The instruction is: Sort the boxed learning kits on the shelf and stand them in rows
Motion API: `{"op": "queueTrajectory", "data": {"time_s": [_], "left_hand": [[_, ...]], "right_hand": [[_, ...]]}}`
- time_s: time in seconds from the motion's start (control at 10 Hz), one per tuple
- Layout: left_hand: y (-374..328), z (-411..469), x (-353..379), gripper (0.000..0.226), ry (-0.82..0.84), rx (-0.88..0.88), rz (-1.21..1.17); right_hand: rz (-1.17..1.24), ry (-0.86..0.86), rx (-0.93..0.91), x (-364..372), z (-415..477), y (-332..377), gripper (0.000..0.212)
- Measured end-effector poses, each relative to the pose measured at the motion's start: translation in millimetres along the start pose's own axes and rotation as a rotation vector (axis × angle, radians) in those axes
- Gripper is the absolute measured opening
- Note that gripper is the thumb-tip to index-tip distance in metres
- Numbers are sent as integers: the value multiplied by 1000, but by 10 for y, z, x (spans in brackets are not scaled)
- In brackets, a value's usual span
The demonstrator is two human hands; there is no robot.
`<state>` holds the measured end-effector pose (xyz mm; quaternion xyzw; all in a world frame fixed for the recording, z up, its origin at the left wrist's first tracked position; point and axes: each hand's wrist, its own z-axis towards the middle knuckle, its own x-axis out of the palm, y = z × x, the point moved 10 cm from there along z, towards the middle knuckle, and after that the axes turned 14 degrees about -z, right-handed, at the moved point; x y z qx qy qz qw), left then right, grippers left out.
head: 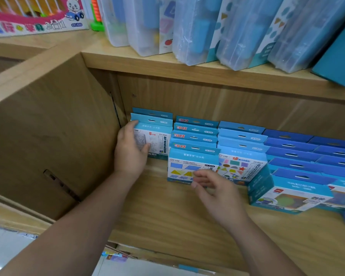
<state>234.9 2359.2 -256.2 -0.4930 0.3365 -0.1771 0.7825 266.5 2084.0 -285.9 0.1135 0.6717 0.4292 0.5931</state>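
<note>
Clear plastic cases (197,30) stand in a row at the far top; a pink rabbit-printed box (34,14) sits far left.

The left hand (130,150) holds the front box (157,140) of the row next to the side wall (58,136). The right hand (209,186) hangs loose, just in front of the shapes box (187,164) in the next row. More blue boxes (287,154) stand in rows on the wooden shelf (167,216).
</note>
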Motion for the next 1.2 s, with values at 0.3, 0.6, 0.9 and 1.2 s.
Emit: {"op": "queueTrajectory", "data": {"time_s": [0.3, 0.6, 0.9, 1.2], "left_hand": [[-82, -292, -84, 72, -11, -22, -71], [-322, -899, 360, 50, 286, -119, -280], [-329, -802, 418, 38, 255, -173, -227], [-364, -1068, 229, 48, 187, -190, -98]], "right_hand": [[2, -57, -31, -86, -38, 58, 19], [-15, -299, 107, -443, -32, -94, 23], [-21, -251, 53, -404, 37, -42, 15], [-4, -181, 138, -409, -311, -294, 33]]}}
